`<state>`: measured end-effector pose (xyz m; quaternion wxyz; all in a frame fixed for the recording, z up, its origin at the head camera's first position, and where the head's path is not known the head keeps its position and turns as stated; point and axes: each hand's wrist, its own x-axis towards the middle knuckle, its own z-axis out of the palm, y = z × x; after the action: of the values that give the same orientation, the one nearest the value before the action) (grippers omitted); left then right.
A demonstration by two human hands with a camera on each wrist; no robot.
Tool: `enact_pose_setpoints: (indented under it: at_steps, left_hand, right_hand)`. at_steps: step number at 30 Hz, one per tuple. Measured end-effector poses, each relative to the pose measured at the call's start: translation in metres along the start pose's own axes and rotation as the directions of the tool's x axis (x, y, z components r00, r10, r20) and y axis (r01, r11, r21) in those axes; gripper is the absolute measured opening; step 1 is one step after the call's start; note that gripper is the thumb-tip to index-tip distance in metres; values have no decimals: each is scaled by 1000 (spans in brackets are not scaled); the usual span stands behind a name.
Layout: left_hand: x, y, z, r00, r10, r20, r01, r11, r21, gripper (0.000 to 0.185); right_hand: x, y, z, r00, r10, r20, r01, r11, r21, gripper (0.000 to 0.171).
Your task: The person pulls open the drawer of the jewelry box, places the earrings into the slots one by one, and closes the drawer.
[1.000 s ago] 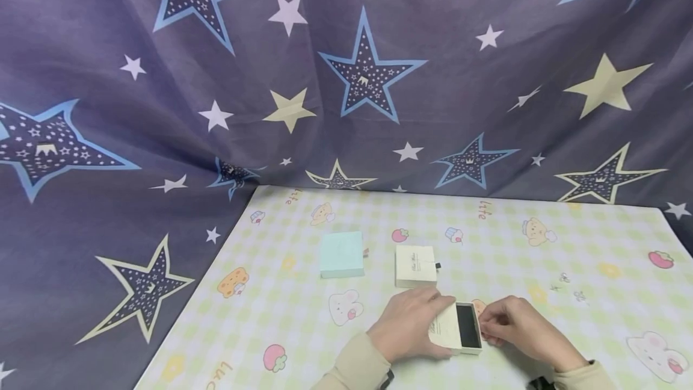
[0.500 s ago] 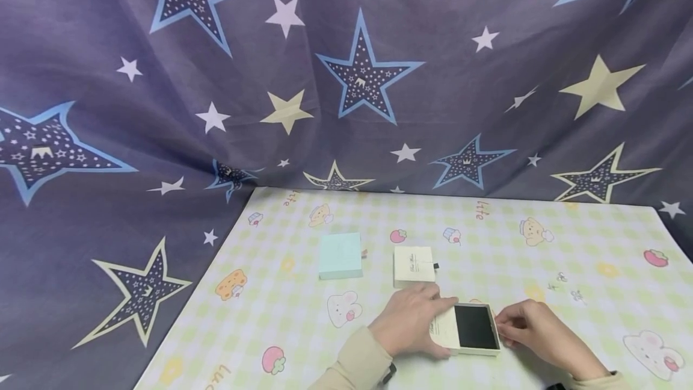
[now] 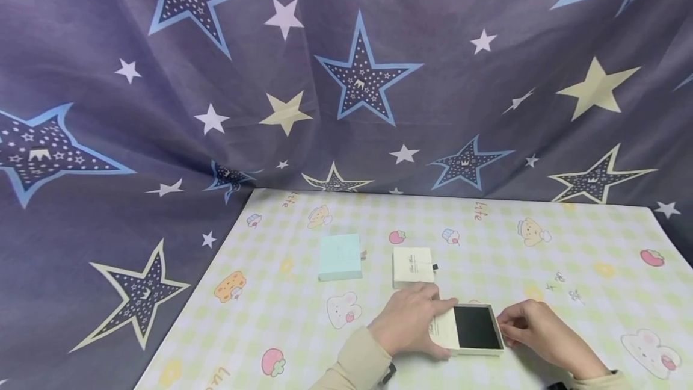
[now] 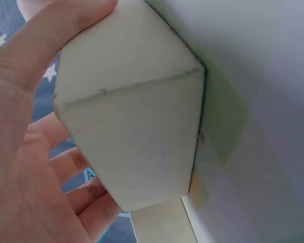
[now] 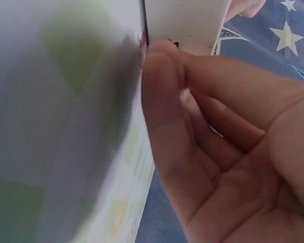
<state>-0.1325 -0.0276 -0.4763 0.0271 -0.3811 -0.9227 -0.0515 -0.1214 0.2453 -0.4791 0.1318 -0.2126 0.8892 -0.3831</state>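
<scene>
A cream drawer box [image 3: 446, 331] lies near the table's front, its sleeve gripped by my left hand [image 3: 407, 324] between thumb and fingers. Its drawer [image 3: 479, 327], with a black lining, sticks out far to the right. At the drawer's right end my right hand [image 3: 533, 333] pinches with thumb and forefinger; a bit of black shows at the fingertips [image 5: 162, 61] in the right wrist view, the rest of the tab hidden. The left wrist view shows the left hand [image 4: 55, 152] around the cream sleeve [image 4: 131, 121].
Just behind the left hand stands a second cream box [image 3: 413, 265] with a black tab. A mint-green box [image 3: 340, 256] with a brownish tab lies further left. Several small wiry pieces [image 3: 565, 284] rest at the right on the checked tablecloth [image 3: 422, 215]. A starry curtain [image 3: 243, 77] hangs behind.
My right hand has moved right, drawing the drawer further out of the sleeve, so more black lining shows. In the last half second it slid only slightly. My left hand kept its grip.
</scene>
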Motion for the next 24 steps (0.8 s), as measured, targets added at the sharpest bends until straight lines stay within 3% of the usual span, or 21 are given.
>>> enact_pose_setpoints:
  at_steps: [7, 16, 24]
  left_hand:
    - [0, -1, 1, 1000, 13, -19, -13, 1000, -8, 89]
    - [1, -3, 1, 1000, 25, -8, -25, 1000, -4, 88]
    - [3, -2, 0, 1000, 25, -6, -25, 1000, -10, 88]
  right_hand:
    - [-2, 0, 1, 999, 29, -17, -29, 1000, -7, 5]
    - [-7, 3, -3, 991, 9, -134, -27, 990, -137, 5]
    - [-12, 6, -19, 946, -18, -323, -50, 978, -201, 14]
